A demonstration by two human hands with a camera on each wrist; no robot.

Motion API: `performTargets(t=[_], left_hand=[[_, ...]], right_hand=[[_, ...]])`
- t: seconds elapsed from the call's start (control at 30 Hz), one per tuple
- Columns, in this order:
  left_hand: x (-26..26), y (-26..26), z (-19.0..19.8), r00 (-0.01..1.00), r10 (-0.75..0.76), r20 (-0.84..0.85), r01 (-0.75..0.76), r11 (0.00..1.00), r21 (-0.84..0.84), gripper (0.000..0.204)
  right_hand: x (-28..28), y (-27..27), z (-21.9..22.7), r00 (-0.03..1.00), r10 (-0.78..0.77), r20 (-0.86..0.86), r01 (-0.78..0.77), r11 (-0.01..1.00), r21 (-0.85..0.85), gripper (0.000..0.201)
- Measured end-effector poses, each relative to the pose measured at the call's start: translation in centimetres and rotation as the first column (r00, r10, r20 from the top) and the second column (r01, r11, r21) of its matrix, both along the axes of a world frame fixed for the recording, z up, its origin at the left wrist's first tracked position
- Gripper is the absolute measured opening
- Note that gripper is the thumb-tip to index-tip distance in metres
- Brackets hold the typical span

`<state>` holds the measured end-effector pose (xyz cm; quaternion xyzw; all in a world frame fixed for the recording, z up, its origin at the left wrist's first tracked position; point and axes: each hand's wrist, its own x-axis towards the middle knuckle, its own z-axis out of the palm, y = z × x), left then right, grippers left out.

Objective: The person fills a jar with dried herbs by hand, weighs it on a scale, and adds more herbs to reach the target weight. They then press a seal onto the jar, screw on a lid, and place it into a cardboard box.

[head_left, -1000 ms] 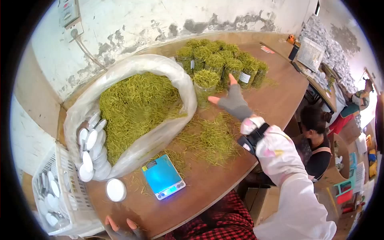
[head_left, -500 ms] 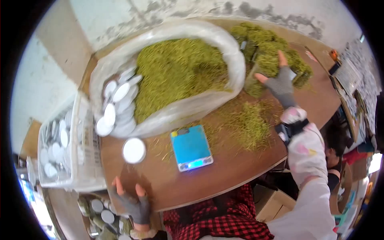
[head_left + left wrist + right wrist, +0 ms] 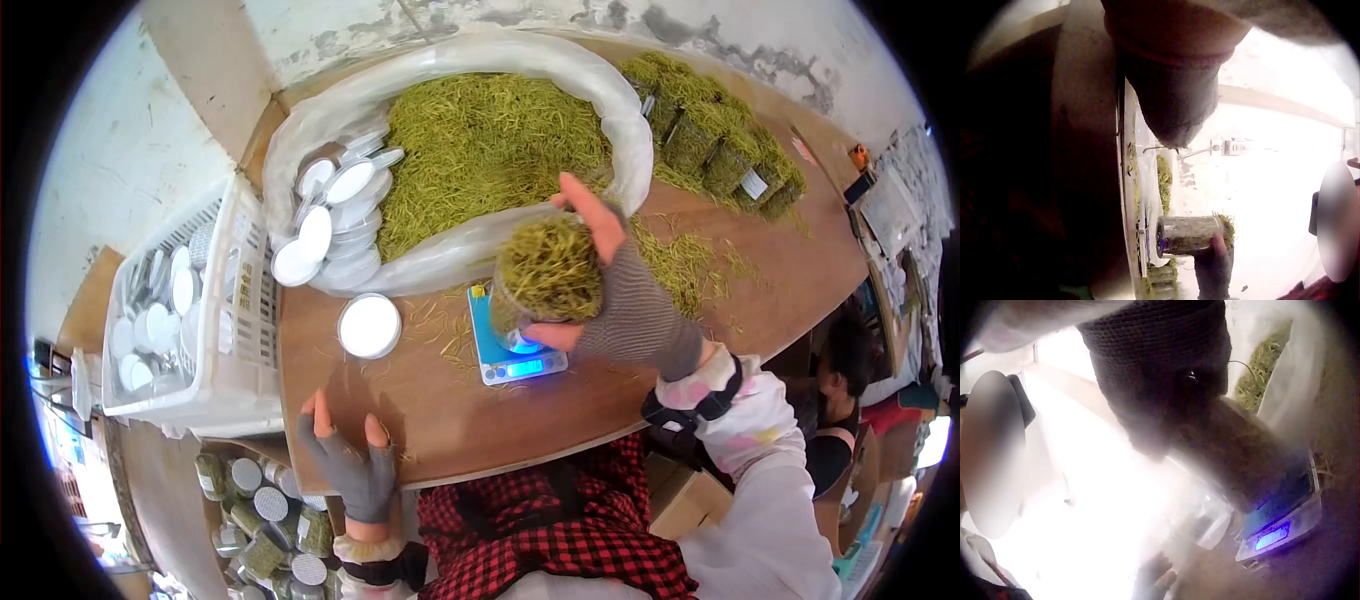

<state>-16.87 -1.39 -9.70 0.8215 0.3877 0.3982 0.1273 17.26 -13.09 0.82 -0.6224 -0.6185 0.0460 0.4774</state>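
My right hand [image 3: 640, 305], in a grey fingerless glove, grips a clear jar [image 3: 1188, 234] filled with dried yellow-green stems [image 3: 550, 268]. The fingers and thumb wrap round the jar's sides. Stems poke out above its open top. Close beneath the jar is a blue-topped digital scale [image 3: 520, 368] with a lit display, partly hidden by the jar in the head view. At the table's front edge my left hand [image 3: 350, 470], gloved the same way, holds nothing, its fingers loosely extended. A round white lid [image 3: 369, 326] lies on the table between the left hand and the plastic bag.
A large plastic bag [image 3: 630, 130] of stems lies behind the scale, with white lids [image 3: 315, 232] piled at its left. Filled jars [image 3: 720, 150] stand at the back right. A white basket [image 3: 245, 370] of lids borders the table's left; lidded jars [image 3: 262, 555] sit below.
My right hand has taken a filled jar from the back right and brought it left and nearer, over the scale. The left hand has come further into view. The head view has shifted.
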Motion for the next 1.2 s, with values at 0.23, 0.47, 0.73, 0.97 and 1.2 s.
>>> performTargets(t=[0.23, 0.47, 0.73, 0.97, 1.2], left_hand=[[0.0, -0.1, -0.3, 0.999, 0.031, 0.012, -0.032, 0.999, 0.016, 0.063], [-0.3, 0.2, -0.7, 1.000, 0.027, -0.006, -0.026, 0.999, 0.028, 0.063], [-0.2, 0.6, -0.9, 0.999, 0.029, -0.016, -0.028, 0.999, 0.038, 0.063], [-0.5, 0.8, -1.2, 0.998, 0.034, -0.055, -0.030, 0.997, 0.070, 0.065], [-0.5, 1.0, -1.4, 0.999, 0.040, -0.027, -0.039, 0.998, 0.053, 0.063]], right_hand=[[-1.7, 1.1, -0.7, 0.997, 0.028, 0.066, -0.022, 0.996, -0.091, 0.127], [1.7, -1.9, -2.4, 0.999, 0.016, 0.045, -0.016, 1.000, -0.005, 0.128], [7.2, -4.1, -3.4, 0.914, -0.268, -0.306, 0.118, 0.894, -0.432, 0.045], [6.9, 2.3, -3.7, 0.997, 0.036, -0.070, -0.068, 0.845, -0.531, 0.024], [10.0, 6.5, -10.1, 0.962, 0.243, 0.128, -0.170, 0.893, -0.418, 0.023]])
